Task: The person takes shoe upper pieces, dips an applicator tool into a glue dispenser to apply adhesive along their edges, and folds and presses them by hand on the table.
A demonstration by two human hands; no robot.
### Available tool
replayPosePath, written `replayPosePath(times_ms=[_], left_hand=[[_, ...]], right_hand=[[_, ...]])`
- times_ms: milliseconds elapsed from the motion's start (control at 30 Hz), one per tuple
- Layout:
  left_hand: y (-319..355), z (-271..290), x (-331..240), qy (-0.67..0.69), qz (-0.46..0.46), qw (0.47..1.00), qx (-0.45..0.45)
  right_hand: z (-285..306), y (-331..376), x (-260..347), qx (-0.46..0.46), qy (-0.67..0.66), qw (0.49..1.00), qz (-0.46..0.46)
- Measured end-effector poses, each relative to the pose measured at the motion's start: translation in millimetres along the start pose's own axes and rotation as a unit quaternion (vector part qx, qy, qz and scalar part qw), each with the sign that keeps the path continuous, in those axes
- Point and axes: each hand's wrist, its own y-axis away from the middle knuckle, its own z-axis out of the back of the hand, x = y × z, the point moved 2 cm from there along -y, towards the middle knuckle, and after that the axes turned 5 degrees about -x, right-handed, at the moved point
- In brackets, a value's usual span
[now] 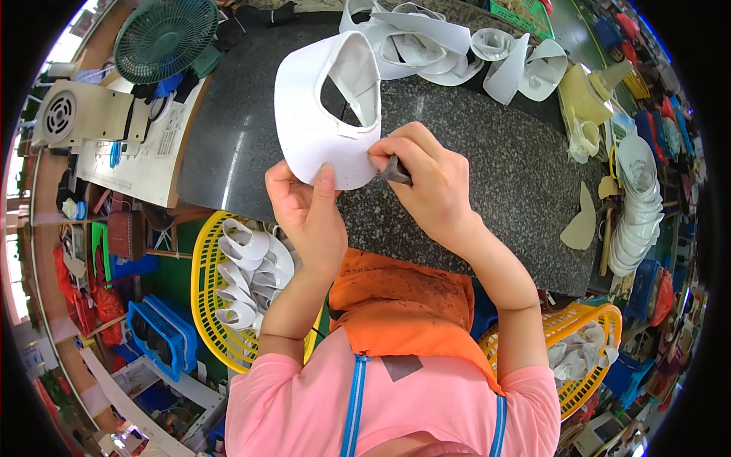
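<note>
1. So the bench (495, 167) is dark speckled stone, glossier on the left where light streaks across it.
2. Busy room: green fan (166, 39) at upper left, beige machine (72, 114) with a round vent below it, blue crate (164, 335) lower left.
3. One yellow basket (199, 282) sits below the bench's left part, another yellow basket (615, 324) at lower right, both with white pieces inside.
4. More white uppers (415, 46) crowd the far edge, a row of nested white pieces (640, 213) runs down the right side, and a flat beige piece (581, 221) lies near the right end.
5. Writing? Any labels around the room are too small to read, sorry.
6. The white shoe upper (304, 114) is held up over the bench, left of centre. Left hand (312, 217) pinches its near edge, thumb on top.
7. Right hand (430, 179) is curled around a small dark thing (397, 170), mostly hidden, fingertips right at the upper's right edge.
</note>
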Motion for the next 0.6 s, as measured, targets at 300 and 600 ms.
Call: replayPosePath(times_ms=[300,600], left_hand=[[2.0,1.8,3.9,-0.079,-0.082,0.993,0.035],[-14.7,34.0,-5.1,-0.072,-0.079,0.993,-0.055]], right_hand=[[2.7,-1.5,2.3,-0.008,0.006,1.0,-0.024],[11.4,-8.4,4.3,0.056,0.091,0.993,-0.047]])
